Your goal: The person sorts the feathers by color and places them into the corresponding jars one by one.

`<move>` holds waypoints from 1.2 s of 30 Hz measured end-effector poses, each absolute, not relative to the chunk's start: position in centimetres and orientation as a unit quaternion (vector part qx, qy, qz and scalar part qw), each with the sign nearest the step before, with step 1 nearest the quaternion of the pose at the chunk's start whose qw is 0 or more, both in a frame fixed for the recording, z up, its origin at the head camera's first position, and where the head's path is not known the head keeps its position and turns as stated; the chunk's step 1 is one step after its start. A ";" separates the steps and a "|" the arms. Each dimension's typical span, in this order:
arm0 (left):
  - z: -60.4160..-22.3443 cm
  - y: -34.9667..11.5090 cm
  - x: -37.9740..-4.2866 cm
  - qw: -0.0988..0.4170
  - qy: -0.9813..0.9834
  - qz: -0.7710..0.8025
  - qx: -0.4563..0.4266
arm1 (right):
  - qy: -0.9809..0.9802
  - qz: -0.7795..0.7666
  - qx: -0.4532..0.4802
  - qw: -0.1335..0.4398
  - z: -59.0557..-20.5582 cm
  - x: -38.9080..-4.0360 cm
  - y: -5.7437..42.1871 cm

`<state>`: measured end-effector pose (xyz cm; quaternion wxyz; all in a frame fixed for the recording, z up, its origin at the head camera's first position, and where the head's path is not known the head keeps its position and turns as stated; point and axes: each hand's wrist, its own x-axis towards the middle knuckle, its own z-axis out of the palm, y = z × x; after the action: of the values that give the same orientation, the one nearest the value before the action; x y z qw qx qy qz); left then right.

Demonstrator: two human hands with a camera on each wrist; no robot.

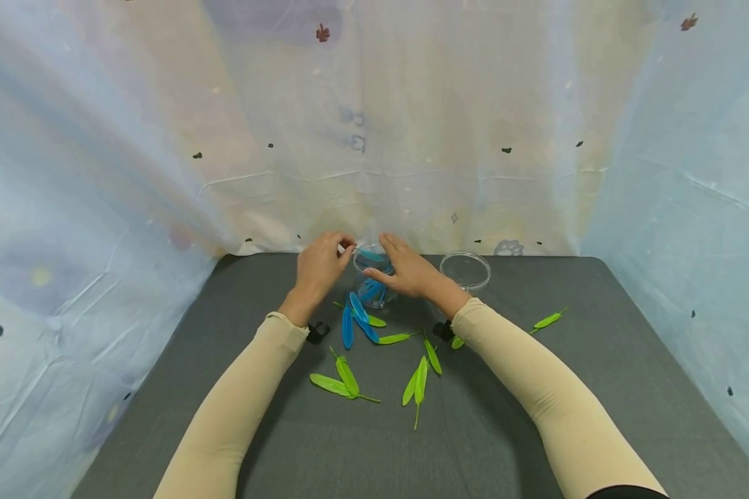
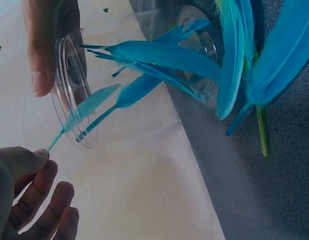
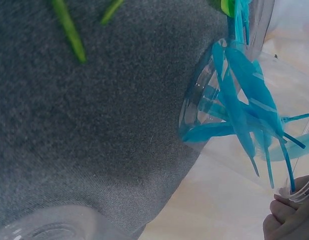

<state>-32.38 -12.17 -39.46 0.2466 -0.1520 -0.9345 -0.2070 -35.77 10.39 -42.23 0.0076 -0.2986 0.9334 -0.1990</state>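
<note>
A clear jar (image 1: 374, 303) stands near the back of the table with several blue feathers (image 2: 164, 57) inside, their quills pointing toward its mouth. At the left of the rim, my left hand (image 1: 320, 269) pinches a light blue feather (image 2: 97, 102) by the quill between thumb and finger. That feather's vane lies within the jar's mouth. My right hand (image 1: 412, 269) holds the jar at the right of its rim, thumb toward the front and fingers behind. In the right wrist view only some fingers (image 3: 289, 215) show beside the rim.
More blue feathers (image 1: 347, 327) lie in front of the jar, over green ones. Several green feathers (image 1: 420, 381) are scattered on the grey table (image 1: 374, 450). Right of the jar is a clear round lid (image 1: 465, 287). A patterned curtain (image 1: 424, 138) hangs behind the table.
</note>
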 end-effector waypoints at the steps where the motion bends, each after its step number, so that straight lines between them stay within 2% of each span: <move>1: -39.5 -12.1 -32.4 0.243 -0.936 -0.205 -0.152 | 0.933 -0.199 -0.299 0.007 -42.2 -35.7 10.4; 13: -39.8 -11.2 -32.9 0.218 -0.943 -0.199 -0.156 | 0.936 -0.189 -0.297 0.011 -42.3 -35.7 10.2; 23: -40.7 -13.0 -32.8 0.208 -0.940 -0.243 -0.120 | 0.934 -0.196 -0.298 0.007 -42.3 -35.8 10.4; 36: -43.0 -15.0 -32.6 0.143 -0.949 -0.267 -0.092 | 0.933 -0.196 -0.301 0.005 -42.2 -35.8 10.5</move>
<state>-32.62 -15.03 -42.97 0.1431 -0.0922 -0.9485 -0.2671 -35.80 10.50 -42.18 0.0052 -0.3013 0.9331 -0.1964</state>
